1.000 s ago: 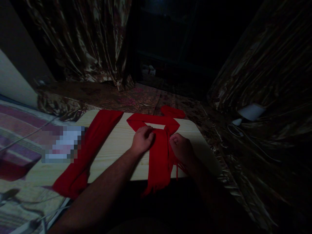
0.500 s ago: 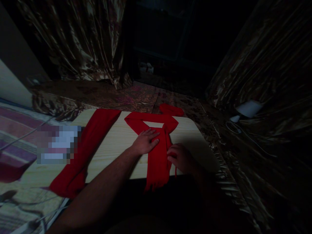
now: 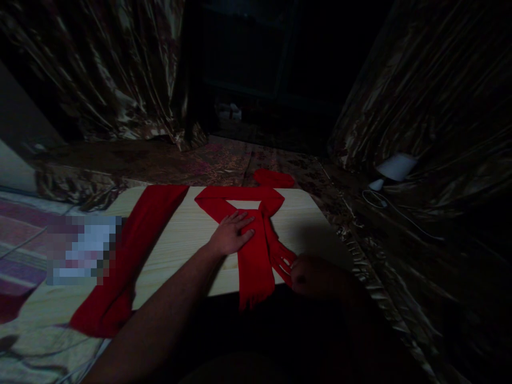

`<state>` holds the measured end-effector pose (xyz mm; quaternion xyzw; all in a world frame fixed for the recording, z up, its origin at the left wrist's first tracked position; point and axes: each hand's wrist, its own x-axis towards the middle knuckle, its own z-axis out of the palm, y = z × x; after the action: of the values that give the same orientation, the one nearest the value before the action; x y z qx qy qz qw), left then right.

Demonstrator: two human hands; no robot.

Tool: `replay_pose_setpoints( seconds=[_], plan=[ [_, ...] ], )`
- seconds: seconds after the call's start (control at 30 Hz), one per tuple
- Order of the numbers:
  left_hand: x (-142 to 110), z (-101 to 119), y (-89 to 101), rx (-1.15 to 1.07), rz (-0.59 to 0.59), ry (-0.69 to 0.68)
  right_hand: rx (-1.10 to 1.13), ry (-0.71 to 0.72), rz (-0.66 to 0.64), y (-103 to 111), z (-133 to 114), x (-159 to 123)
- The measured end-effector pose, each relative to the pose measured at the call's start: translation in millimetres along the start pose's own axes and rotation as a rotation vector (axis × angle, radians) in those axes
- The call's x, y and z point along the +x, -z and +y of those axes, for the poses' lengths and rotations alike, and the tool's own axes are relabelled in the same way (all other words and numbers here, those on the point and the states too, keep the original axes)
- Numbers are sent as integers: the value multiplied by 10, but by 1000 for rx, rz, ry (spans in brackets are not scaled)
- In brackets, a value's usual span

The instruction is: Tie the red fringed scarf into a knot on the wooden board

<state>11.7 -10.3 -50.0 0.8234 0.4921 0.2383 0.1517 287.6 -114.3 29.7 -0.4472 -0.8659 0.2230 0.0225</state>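
A red fringed scarf (image 3: 255, 256) lies looped on a pale wooden board (image 3: 180, 261), its two ends crossing below the loop. Flat across the crossing rests my left hand (image 3: 232, 233), fingers spread, pressing on the cloth. My right hand (image 3: 310, 274), dim in shadow, is closed on the fringe of the scarf's under end, which it holds out to the right of the upper end. The upper end hangs with its fringe over the board's near edge.
Another long red cloth (image 3: 132, 261) lies folded across the board's left side. Behind the board sits a red bundle (image 3: 274, 177). A white lamp (image 3: 397, 167) with a cord stands at right. Patterned curtains (image 3: 132, 80) hang behind. A blurred-out item (image 3: 82, 250) is at left.
My right hand has moved right and slightly down, pulling the under end's fringe out from beside the upper end. My left hand stays on the crossing. The view has shifted a little.
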Motion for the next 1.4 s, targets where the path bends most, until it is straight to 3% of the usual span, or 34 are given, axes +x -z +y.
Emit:
replay_pose_setpoints(
  seconds=[0.07,0.17,0.27,0.43,0.53,0.67,0.83,1.1,1.4],
  plan=[
    [2,-8,-6,3,1,2,-22,-55,26,20,1,6],
    [6,-21,-17,13,-1,-3,-29,-112,261,11,-26,74],
    [10,-23,-19,24,2,-7,12,-54,366,-39,-40,131],
    [9,-6,-3,19,-2,9,27,51,217,-89,-16,80],
    [12,-5,-2,5,2,3,-24,-13,141,-67,-4,33],
    [17,-13,-10,-1,2,5,-37,-115,242,-63,21,47],
    [19,-23,-15,2,8,-4,11,-55,365,-129,98,138],
    [22,-48,-38,2,10,-7,-8,-19,289,-213,170,185],
    [23,-20,-19,4,-1,10,11,-11,296,-237,201,132]
  ],
)
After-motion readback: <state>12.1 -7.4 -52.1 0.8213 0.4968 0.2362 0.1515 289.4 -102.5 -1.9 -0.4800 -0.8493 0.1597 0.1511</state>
